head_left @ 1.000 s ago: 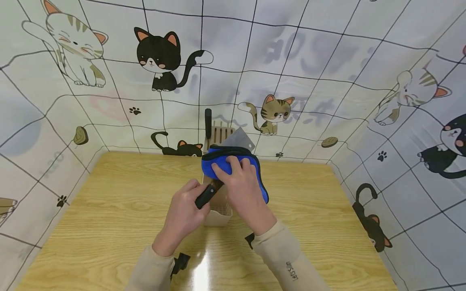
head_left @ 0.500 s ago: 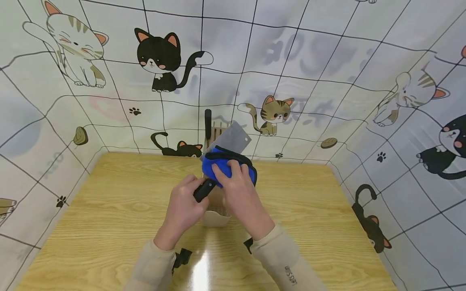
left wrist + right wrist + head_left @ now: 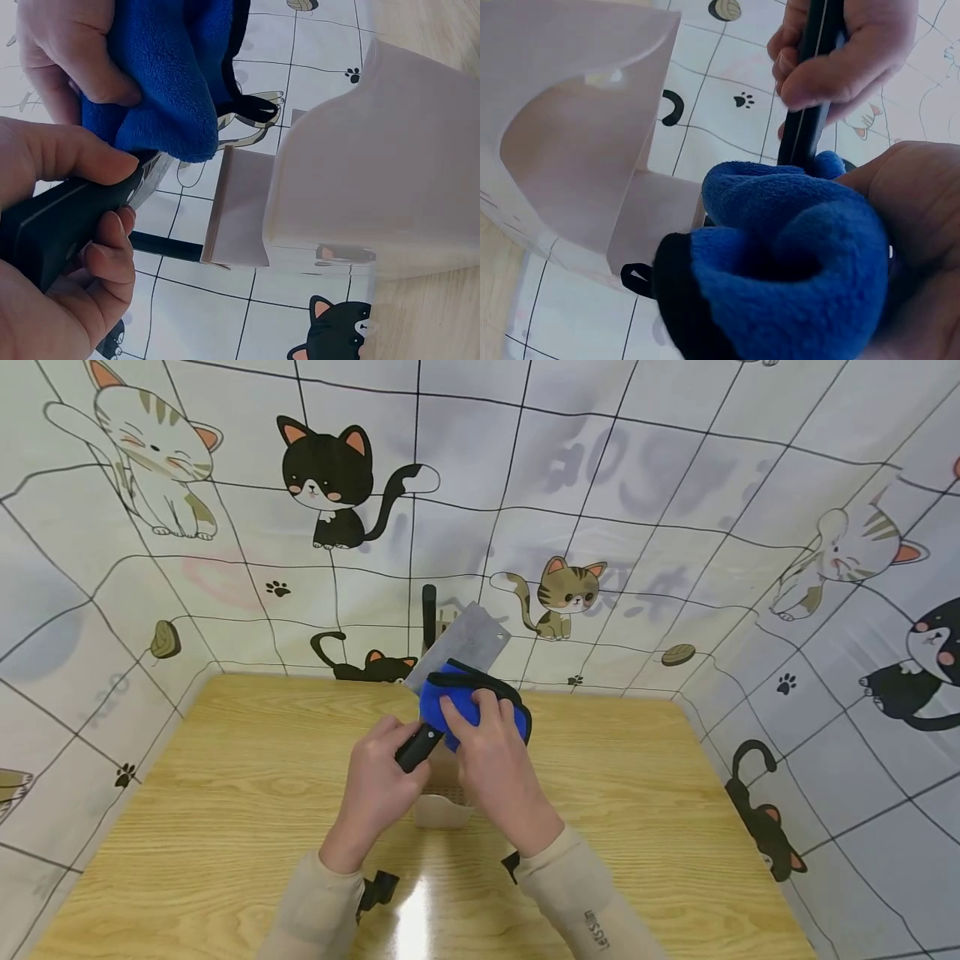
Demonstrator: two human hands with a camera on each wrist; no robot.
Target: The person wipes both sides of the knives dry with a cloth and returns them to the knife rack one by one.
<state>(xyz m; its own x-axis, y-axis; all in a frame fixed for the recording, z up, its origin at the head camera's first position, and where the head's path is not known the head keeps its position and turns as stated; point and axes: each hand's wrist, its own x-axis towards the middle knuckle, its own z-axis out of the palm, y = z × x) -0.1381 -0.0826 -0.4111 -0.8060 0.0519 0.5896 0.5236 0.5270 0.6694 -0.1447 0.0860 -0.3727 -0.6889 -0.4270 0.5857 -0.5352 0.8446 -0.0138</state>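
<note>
My left hand (image 3: 382, 777) grips the black handle (image 3: 418, 747) of a cleaver, whose broad grey blade (image 3: 468, 639) slants up and to the right in the head view. My right hand (image 3: 498, 768) holds a blue cloth with black edging (image 3: 468, 706), folded against the lower part of the blade near the handle. In the right wrist view the bunched cloth (image 3: 795, 247) covers the blade. The left wrist view shows my thumb and fingers round the handle (image 3: 71, 217), with the cloth (image 3: 169, 82) just beyond it.
Beneath and behind my hands, a pale knife holder (image 3: 442, 812) stands on the wood-grain table (image 3: 262, 777). Another black handle (image 3: 429, 610) sticks up from its slotted back part. A cat-patterned cloth wall (image 3: 465, 460) closes off the back and sides.
The cleaver has shifted up and left, and more of its blade shows above the cloth. The cloth's hanging right part has been drawn in under my right hand.
</note>
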